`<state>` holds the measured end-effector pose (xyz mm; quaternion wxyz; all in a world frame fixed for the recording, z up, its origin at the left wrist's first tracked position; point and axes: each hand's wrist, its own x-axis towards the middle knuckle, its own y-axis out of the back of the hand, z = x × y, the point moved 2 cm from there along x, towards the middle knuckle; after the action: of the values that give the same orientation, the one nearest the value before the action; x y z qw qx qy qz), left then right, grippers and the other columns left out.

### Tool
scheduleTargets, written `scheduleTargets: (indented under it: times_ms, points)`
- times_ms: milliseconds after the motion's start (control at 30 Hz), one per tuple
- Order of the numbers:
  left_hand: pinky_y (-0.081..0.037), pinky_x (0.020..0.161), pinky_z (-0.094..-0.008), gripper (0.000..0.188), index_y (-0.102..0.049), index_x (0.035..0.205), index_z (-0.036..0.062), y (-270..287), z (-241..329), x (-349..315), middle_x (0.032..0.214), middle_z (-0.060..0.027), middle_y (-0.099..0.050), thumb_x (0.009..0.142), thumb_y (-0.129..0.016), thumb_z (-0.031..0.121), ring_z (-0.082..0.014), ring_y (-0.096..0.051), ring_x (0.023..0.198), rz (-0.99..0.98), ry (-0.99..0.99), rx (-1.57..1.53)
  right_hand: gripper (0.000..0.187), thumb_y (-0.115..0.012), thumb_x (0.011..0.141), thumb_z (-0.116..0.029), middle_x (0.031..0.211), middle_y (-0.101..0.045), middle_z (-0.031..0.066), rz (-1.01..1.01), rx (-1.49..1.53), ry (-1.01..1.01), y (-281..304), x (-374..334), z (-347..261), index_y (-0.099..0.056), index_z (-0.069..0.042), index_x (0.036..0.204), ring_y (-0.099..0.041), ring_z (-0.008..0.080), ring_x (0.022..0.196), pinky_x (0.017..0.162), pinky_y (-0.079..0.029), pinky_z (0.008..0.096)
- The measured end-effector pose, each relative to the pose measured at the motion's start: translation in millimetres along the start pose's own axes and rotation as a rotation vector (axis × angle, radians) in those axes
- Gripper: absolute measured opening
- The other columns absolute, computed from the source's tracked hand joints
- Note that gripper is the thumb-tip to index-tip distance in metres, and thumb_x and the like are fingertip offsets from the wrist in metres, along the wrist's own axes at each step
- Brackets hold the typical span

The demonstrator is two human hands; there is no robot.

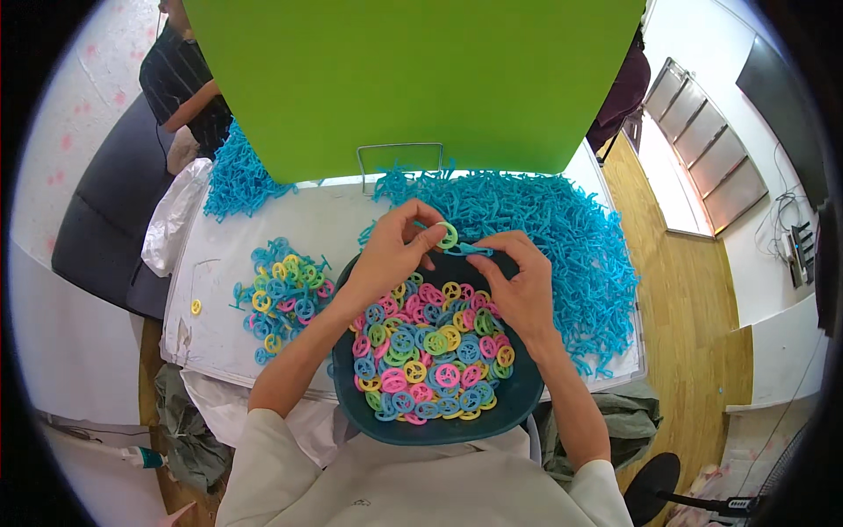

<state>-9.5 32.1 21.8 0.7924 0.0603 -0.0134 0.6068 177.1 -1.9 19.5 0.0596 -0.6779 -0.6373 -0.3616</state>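
Note:
Pinched between the fingers of my left hand [402, 246] is a small light-green plastic ring with inner spokes, like a toy steering wheel [449, 235]. My right hand [518, 279] grips a thin blue plastic stem [472, 249], its tip close to or touching the green wheel; which of these I cannot tell. Both hands are above the far rim of a dark green basin [439, 432] at my lap. Inside lie many little wheels [414, 372] in pink, blue, yellow and green.
A big heap of blue stems [544, 255] covers the table's right side; a smaller heap [239, 176] lies far left. Wheels joined with stems [283, 294] pile left of the basin. A green panel [413, 88] stands behind. Another person [184, 88] sits far left.

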Motion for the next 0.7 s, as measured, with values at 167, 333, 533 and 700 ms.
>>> scheduleTargets:
  times_ms: [167, 333, 533, 700]
  points:
    - [-0.058, 0.067, -0.0273, 0.009, -0.05, 0.098, 0.0, -9, -4, -2, 0.096, -0.0074, -0.057, 0.096, -0.052, 0.009, -0.013, -0.063, 0.081, -0.093, 0.139, -0.182, 0.014, -0.069, 0.079, 0.001, 0.082, -0.067, 0.0082, -0.028, 0.008, -0.079, -2, -3, 9, -0.067, 0.0, 0.093, -0.064, 0.0149, 0.075, 0.066, -0.048, 0.0262]
    - [-0.059, 0.071, -0.0291, 0.002, -0.049, 0.097, -0.0014, -6, -14, -3, 0.09, -0.0093, -0.06, 0.095, -0.048, -0.001, -0.0142, -0.064, 0.084, 0.008, -0.034, -0.021, 0.011, -0.068, 0.081, -0.001, 0.08, -0.068, 0.0066, -0.104, 0.013, -0.096, -2, 1, 0, -0.067, 0.0, 0.092, -0.064, 0.012, 0.075, 0.064, -0.047, 0.0242]
    - [-0.058, 0.077, -0.0283, 0.006, -0.053, 0.096, -0.003, -15, -3, -9, 0.092, -0.0111, -0.065, 0.095, -0.047, -0.002, -0.0142, -0.064, 0.087, 0.017, -0.158, -0.014, 0.013, -0.067, 0.084, -0.004, 0.083, -0.069, 0.0071, -0.173, 0.201, -0.351, -2, -1, 7, -0.064, 0.002, 0.095, -0.064, 0.0097, 0.076, 0.061, -0.047, 0.0226]
    - [-0.058, 0.076, -0.0281, 0.012, -0.059, 0.099, -0.0036, -19, -1, -11, 0.096, -0.0114, -0.067, 0.094, -0.048, -0.003, -0.0154, -0.065, 0.088, 0.057, -0.181, -0.02, 0.016, -0.067, 0.086, -0.007, 0.086, -0.069, 0.0092, -0.155, 0.312, -0.471, -2, 1, 7, -0.063, 0.003, 0.097, -0.065, 0.0111, 0.078, 0.065, -0.049, 0.0218]
